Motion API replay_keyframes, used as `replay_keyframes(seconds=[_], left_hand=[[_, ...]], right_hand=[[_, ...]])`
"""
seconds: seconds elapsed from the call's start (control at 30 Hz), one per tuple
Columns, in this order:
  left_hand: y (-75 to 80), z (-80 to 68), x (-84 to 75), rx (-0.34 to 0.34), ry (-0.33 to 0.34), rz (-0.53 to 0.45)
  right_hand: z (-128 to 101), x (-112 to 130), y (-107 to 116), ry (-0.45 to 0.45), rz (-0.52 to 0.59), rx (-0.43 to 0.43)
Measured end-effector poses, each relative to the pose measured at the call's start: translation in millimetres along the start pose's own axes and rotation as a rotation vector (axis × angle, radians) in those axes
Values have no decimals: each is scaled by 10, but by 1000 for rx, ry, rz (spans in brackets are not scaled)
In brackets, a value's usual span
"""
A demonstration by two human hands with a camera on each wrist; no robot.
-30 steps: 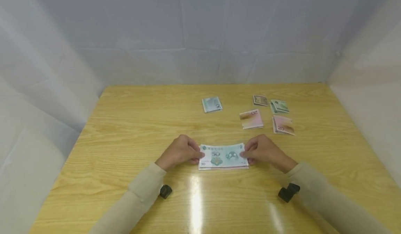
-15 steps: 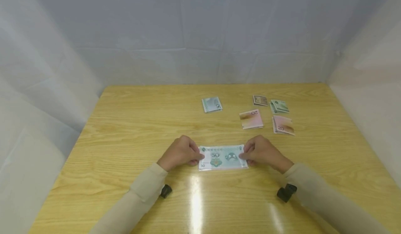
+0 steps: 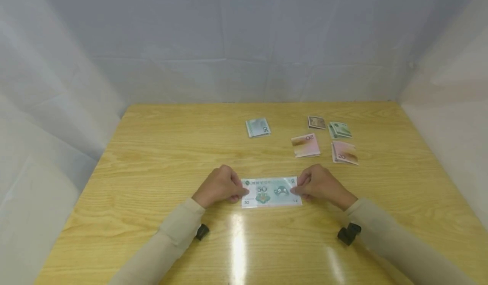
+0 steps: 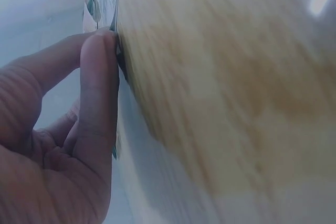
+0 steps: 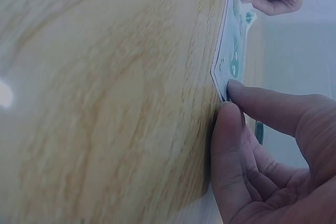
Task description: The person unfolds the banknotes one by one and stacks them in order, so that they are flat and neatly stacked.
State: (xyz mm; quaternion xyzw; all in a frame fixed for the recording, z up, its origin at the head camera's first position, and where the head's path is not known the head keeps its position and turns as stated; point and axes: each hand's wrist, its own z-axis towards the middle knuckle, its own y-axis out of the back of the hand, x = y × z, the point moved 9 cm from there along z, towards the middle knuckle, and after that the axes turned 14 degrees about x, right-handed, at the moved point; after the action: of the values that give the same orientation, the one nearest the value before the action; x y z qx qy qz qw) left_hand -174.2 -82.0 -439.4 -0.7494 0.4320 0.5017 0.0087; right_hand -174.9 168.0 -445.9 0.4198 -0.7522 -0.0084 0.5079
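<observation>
Flat and unfolded, a pale green 50 banknote (image 3: 271, 192) lies face up near the middle of the table. My left hand (image 3: 221, 187) pinches its left end between thumb and fingers. The opposite end is pinched by my right hand (image 3: 320, 186). Up close in the right wrist view, the banknote (image 5: 233, 45) shows a doubled edge, so at least one more sheet lies under it. How many sheets there are is hidden. In the left wrist view, the thumb and finger of my left hand (image 4: 68, 114) meet at the paper's edge.
Behind the hands lie folded banknotes: a green 50 (image 3: 258, 127), a brown one (image 3: 317, 122), a green one (image 3: 340, 129), and two pink 20s, one to the left (image 3: 306, 145) and another pink 20 (image 3: 345, 152). Pale sheets surround the wooden table (image 3: 152, 149).
The pinkish edge under the 50 banknote has slipped out of sight, and the sheets now line up. Both hands keep their pinch and have barely moved.
</observation>
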Motion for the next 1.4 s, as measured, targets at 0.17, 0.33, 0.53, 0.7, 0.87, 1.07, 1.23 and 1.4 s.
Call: replay_keyframes(seconds=[0.17, 0.33, 0.53, 0.7, 0.87, 1.07, 1.23, 1.4], left_hand=[[12, -9, -18, -3, -9, 23], [19, -16, -21, -7, -8, 45], [24, -12, -16, -7, -12, 58], [48, 6, -11, 7, -19, 32], [152, 25, -14, 0, -23, -31], [317, 71, -63, -22, -69, -77], [419, 139, -53, -16, -114, -183], [452, 227, -6, 10, -117, -396]], right_hand=[[-1, -11, 8, -2, 2, -8], [2, -12, 16, 3, -5, -17], [7, -12, 11, -10, -13, -23], [10, 22, 32, 9, -17, -21], [44, 91, 129, 68, -55, -43], [129, 189, 239, 119, -87, -65], [230, 327, 303, 168, -112, -84], [362, 517, 349, 222, -230, -120]])
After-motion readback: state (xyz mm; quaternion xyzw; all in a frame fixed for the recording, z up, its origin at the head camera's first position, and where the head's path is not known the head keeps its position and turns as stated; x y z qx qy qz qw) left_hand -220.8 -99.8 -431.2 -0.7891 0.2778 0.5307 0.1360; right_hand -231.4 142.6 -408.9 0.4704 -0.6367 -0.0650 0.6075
